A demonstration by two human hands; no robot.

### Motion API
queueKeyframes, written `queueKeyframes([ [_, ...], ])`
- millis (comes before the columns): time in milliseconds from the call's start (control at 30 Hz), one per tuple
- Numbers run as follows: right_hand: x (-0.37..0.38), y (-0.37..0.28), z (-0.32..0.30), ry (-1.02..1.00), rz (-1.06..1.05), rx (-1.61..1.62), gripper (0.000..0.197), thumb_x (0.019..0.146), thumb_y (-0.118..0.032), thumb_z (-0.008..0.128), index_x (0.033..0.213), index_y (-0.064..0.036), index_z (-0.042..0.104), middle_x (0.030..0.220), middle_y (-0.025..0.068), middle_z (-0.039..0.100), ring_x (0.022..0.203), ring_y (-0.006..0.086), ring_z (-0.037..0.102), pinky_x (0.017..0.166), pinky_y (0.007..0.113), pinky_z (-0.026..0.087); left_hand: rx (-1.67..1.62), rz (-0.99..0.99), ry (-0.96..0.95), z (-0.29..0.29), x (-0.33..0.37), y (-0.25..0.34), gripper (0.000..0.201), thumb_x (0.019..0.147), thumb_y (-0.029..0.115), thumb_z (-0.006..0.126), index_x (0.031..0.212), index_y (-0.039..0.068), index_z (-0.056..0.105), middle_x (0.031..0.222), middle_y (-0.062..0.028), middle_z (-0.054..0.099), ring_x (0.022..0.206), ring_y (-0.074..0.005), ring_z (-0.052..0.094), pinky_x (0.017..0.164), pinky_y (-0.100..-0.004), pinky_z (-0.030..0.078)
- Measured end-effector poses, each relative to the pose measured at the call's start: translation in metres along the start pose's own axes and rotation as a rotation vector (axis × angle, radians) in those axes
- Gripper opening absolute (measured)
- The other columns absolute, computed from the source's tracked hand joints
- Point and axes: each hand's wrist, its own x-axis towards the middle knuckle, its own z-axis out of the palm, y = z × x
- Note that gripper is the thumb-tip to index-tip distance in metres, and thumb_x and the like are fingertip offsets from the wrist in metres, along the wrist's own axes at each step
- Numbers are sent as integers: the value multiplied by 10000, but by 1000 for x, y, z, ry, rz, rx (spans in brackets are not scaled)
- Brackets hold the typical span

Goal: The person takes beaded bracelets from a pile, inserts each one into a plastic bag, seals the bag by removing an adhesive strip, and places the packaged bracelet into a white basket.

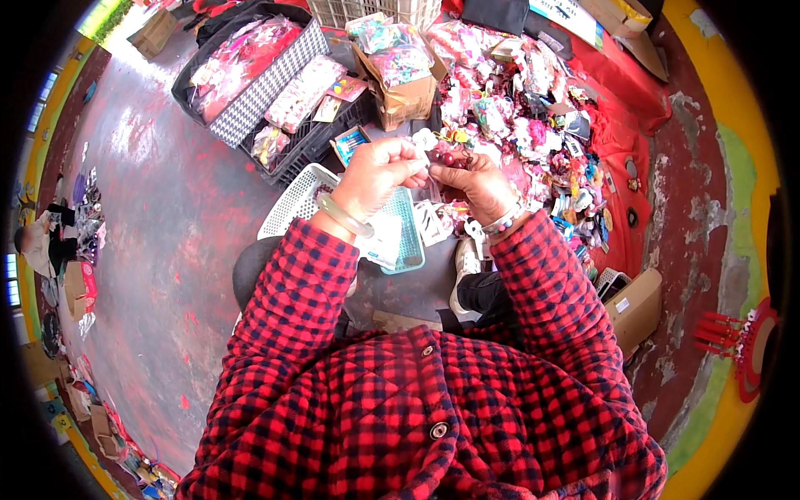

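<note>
In front of me both hands are raised, close together, above two plastic baskets. Fingers pinched, my left hand (379,179) holds something small and pale that I cannot make out. My right hand (479,185) is closed on a cluster of dark red beads (448,157), which show above its thumb and fingertips. A small white piece (425,139) sits at the fingertips between the hands. Below them are a white basket (287,202) and a pale teal basket (410,237), with a white packet (383,243) at the teal one. A small blue box (350,143) is just beyond my left hand.
A large heap of small packaged trinkets (533,125) covers red cloth (625,158) at the right. An open cardboard box (404,104) of bagged items and black crates (308,146) stand ahead. Another carton (637,308) leans by the right wall. A person (42,242) is far left.
</note>
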Motion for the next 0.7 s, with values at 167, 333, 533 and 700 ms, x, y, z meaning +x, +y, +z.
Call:
queueKeyframes([
  [167,-2,-6,-3,-87,25,-148,159,792,-158,630,892,-34,632,733,16,617,624,78,562,535,230,441,30,-38,-95,-8,-1,0,92,833,83,559,856,-1,587,769,-63,619,679,-119,593,635,-234,470],
  [333,-1,-11,-12,-145,-19,-728,200,743,-195,627,811,-6,634,628,35,593,540,96,531,499,268,423,48,-95,-156,-4,-5,-1,61,819,51,545,839,-1,569,745,-57,608,674,-118,585,629,-239,466],
  [533,1,4,-7,11,-103,-700,232,704,-174,631,815,29,639,612,30,578,556,70,490,515,265,422,140,-96,-129,-3,-1,-6,63,824,57,547,851,2,560,743,-42,590,673,-103,568,635,-232,464],
  [700,0,3,1,72,-138,-472,231,691,-118,643,855,44,642,666,7,588,598,53,484,530,229,414,109,-73,-102,-2,-2,0,67,829,67,549,854,7,563,751,-33,584,678,-95,564,642,-227,459],
])
